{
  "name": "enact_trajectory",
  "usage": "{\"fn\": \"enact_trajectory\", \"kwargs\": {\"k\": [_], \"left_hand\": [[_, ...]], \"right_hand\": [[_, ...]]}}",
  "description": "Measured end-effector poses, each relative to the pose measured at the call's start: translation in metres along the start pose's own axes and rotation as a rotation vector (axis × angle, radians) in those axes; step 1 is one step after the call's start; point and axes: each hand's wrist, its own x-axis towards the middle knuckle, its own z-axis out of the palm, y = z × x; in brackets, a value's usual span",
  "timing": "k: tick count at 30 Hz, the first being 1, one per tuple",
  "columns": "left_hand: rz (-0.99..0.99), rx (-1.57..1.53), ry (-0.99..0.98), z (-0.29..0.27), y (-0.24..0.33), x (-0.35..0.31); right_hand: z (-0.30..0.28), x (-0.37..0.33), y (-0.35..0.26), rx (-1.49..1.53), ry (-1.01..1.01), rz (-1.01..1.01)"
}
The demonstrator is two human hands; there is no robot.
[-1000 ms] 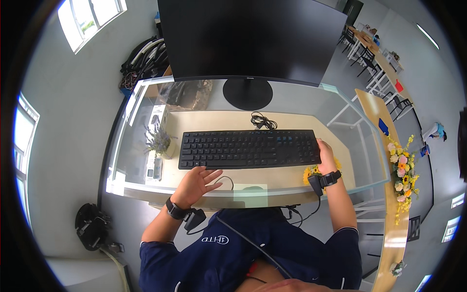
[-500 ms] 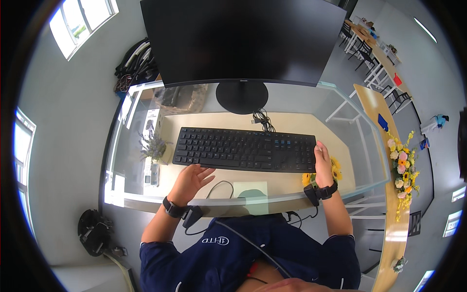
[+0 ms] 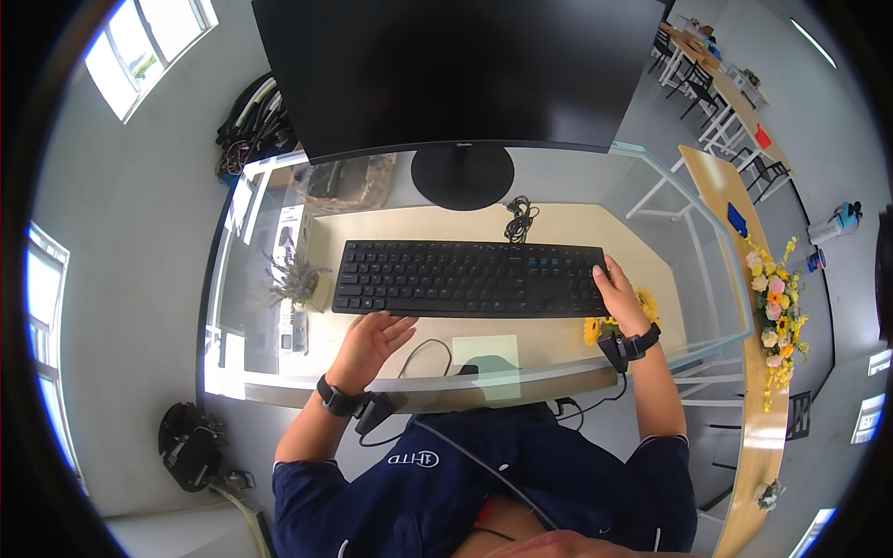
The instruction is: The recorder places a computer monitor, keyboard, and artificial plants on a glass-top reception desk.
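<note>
A black full-size keyboard (image 3: pixel 456 279) lies lengthwise in front of me over the glass-topped desk. My right hand (image 3: pixel 621 296) grips its right end, the thumb on top and the other fingers along the side edge. At the near left corner, my left hand (image 3: pixel 370 342) is turned partly palm up with its fingers stretched out. Those fingertips meet the keyboard's near edge; whether any reach underneath is hidden. A bundled black cable (image 3: pixel 521 221) sits just behind the keyboard. Both wrists wear black straps with small boxes attached.
A large black monitor (image 3: pixel 456 74) stands on a round base (image 3: pixel 462 177) at the back. Lavender in a pot (image 3: pixel 296 279) is left of the keyboard, and sunflowers (image 3: pixel 595 330) are by my right hand. A pale green sheet (image 3: pixel 488 363) lies near the front edge (image 3: pixel 437 395).
The keyboard's right end has swung slightly away from me, so it lies more level. My right hand moved with it and its thumb rests farther over the top. My left hand stays nearly put.
</note>
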Motion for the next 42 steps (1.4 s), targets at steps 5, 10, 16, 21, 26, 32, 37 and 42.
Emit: {"fn": "enact_trajectory", "kwargs": {"k": [5,10,16,21,26,32,37,42], "left_hand": [[0.017,0.000,-0.018,-0.003,-0.012,0.008],[0.006,-0.113,-0.033,0.012,-0.017,0.013],[-0.002,-0.023,-0.021,0.012,-0.023,0.022],[0.000,-0.015,-0.040,0.005,-0.026,0.026],[-0.022,-0.030,-0.035,0.006,-0.019,0.025],[-0.174,0.083,-0.142,0.004,-0.006,0.026],[-0.225,0.183,-0.103,0.000,0.002,0.021],[-0.247,0.177,-0.135,-0.005,0.003,0.022]], "right_hand": [[-0.002,0.017,-0.009,0.026,-0.017,0.004],[-0.006,0.019,-0.021,0.109,0.059,0.073],[-0.008,0.020,-0.010,0.224,0.112,0.068],[0.003,0.016,-0.002,0.275,0.197,0.013],[-0.003,0.019,0.002,0.257,0.110,-0.049],[-0.004,0.013,-0.013,0.237,0.055,-0.011],[0.001,0.021,-0.006,0.160,-0.003,-0.108],[0.000,0.021,-0.002,0.188,-0.005,-0.112]]}}
